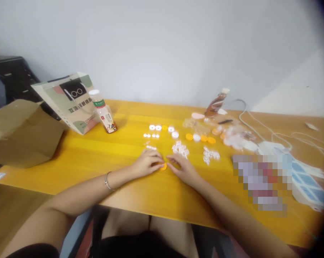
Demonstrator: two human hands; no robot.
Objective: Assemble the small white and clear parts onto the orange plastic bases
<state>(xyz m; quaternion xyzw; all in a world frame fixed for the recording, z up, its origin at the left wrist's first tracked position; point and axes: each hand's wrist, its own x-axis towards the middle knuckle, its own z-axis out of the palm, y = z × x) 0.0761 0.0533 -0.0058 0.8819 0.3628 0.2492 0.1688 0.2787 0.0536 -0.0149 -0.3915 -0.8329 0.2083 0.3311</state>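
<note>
Near the middle of the table, my left hand has its thumb and fingers closed at the edge of a small round orange disc. My right hand is just to the right of it, thumb and forefinger apart, with nothing visible between them. Just beyond my left fingers is a short row of small white pieces. A pile of small white openwork pieces lies past my right hand, with a second pile further right. The picture is slightly blurred.
Behind are white rings, a yellow ring and orange discs. A tea bottle, a paper bag and a brown bag stand left. At right are a brown drink bottle, plastic bags, cables and a blue-white case.
</note>
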